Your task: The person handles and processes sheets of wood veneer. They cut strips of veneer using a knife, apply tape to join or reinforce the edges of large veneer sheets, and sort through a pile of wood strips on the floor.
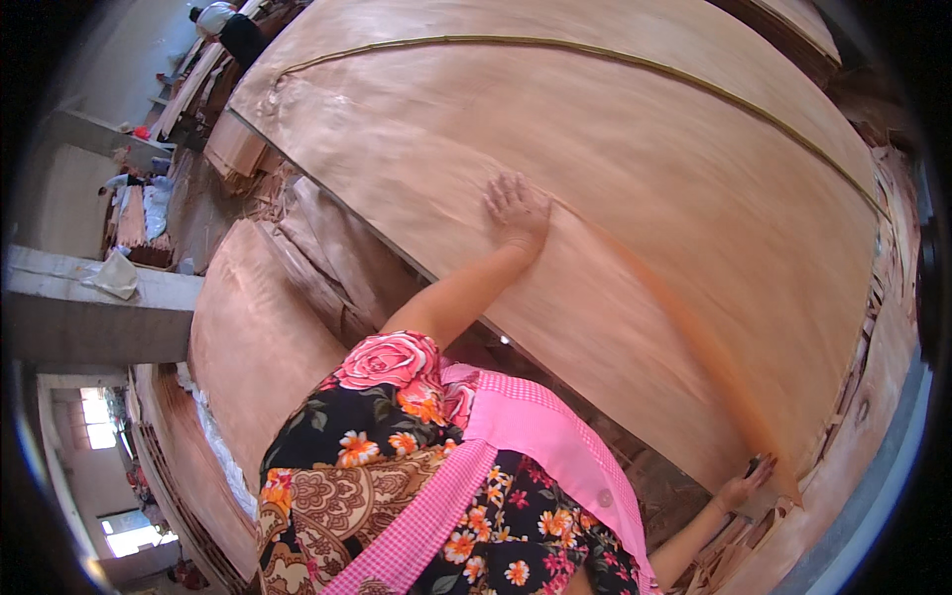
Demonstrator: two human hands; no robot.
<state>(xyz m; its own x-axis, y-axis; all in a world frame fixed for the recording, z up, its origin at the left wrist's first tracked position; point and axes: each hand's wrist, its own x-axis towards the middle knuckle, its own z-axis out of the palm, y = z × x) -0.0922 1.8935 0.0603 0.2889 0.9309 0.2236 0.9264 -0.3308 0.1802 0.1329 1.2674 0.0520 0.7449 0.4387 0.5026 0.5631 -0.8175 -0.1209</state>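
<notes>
Left hand (518, 210) rests on veneer sheet (635, 169); right hand (744, 484) at its edge.

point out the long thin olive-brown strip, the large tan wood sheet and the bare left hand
Long thin olive-brown strip (555, 43): head view, on its bowed upper stretch.
Large tan wood sheet (635, 169): head view, on its bare surface.
Bare left hand (519, 211): head view, on its back.
</notes>
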